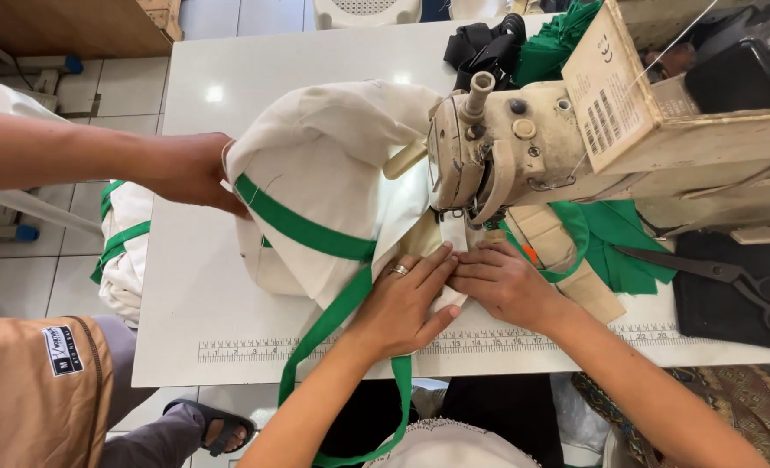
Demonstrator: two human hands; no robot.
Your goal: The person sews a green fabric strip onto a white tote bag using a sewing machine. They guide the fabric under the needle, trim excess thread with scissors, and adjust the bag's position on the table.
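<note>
Two hands press a cream fabric bag (333, 173) with green straps (302, 227) flat under the sewing machine (489, 147): left hand (402, 299) and right hand (502, 282), fingers together, no grip closed. Another person's hand (196, 172) clutches the bag's far end on the white surface (194, 303).

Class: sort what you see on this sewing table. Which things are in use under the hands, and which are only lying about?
In use: left hand and right hand pressing the cream fabric bag with green strap at the sewing machine.

Lying about: scissors, green cloth, black straps.
</note>
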